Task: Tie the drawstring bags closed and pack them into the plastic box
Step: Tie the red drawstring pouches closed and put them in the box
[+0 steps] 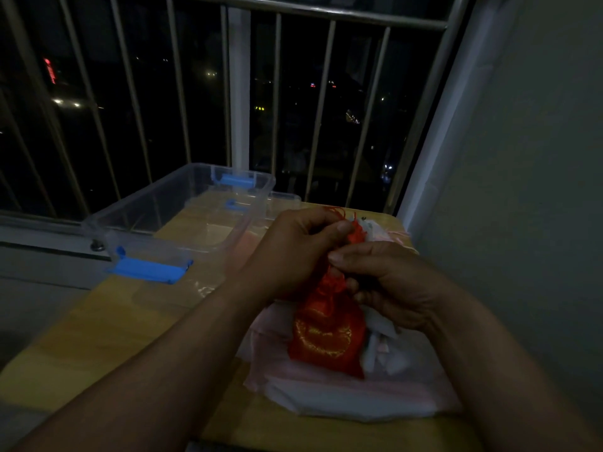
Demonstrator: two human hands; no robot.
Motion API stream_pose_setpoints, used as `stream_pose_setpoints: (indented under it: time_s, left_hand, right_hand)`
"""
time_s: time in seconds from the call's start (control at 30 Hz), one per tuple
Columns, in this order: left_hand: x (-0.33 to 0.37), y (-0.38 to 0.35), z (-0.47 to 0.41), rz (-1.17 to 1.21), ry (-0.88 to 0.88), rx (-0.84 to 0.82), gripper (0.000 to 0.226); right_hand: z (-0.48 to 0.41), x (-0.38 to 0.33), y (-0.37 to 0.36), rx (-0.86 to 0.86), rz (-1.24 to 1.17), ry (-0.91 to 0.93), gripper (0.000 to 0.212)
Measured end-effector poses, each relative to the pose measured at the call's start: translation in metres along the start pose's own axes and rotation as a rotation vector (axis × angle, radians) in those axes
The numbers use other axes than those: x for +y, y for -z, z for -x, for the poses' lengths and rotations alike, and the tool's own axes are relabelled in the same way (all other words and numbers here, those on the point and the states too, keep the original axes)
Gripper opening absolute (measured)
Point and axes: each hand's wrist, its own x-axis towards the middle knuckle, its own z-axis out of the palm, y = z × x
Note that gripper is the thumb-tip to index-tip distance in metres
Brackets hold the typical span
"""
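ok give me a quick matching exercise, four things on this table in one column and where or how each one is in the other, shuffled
Things
1. red bag
2. plastic box
3. blue latch
4. pale bags

Places and states
A. fixed on the near end of the box
B. lying on the table, below the red bag
C. gripped at its neck by the left hand and right hand
D. clear, lid off, on the table's left side

Pairs: 1-C, 2-D, 3-A, 4-B
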Motion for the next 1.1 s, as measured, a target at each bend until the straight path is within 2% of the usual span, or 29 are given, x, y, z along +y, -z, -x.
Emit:
stream_pose_setpoints:
  time_s: [0.13, 0.2, 0.6, 0.73, 0.87, 1.0, 1.1]
  left_hand:
    - [-0.005, 0.002, 0.003, -0.156, -0.005, -0.041, 0.029]
    - [-0.006, 0.003, 0.007, -0.216, 0.013, -0.078, 0.026]
    - [-0.005, 0.008, 0.021, -0.237, 0.062, -0.245, 0.018]
    - [-0.005, 0.01, 0.021, -0.3, 0.049, -0.226, 0.024]
    - [0.002, 0.01, 0.021, -0.069, 0.212, -0.189, 0.03]
    - [0.01, 0.012, 0.023, 0.213, 0.39, -0.222, 0.035]
    - [0.011, 0.016, 0.021, 0.239, 0.43, -0.221, 0.029]
  right_hand:
    - [-0.005, 0.001, 0.002, 0.097, -0.001, 0.042, 0.01]
    - [-0.006, 0.002, 0.004, 0.12, -0.019, 0.04, 0.009]
    - [-0.006, 0.006, 0.014, 0.129, -0.02, 0.051, 0.01]
    - [-0.004, 0.006, 0.014, 0.122, 0.048, 0.083, 0.012]
    - [-0.005, 0.006, 0.013, 0.151, 0.199, 0.13, 0.009]
    - [-0.007, 0.006, 0.015, 0.167, 0.264, 0.158, 0.005]
    - [-0.008, 0.007, 0.019, 0.147, 0.254, 0.163, 0.005]
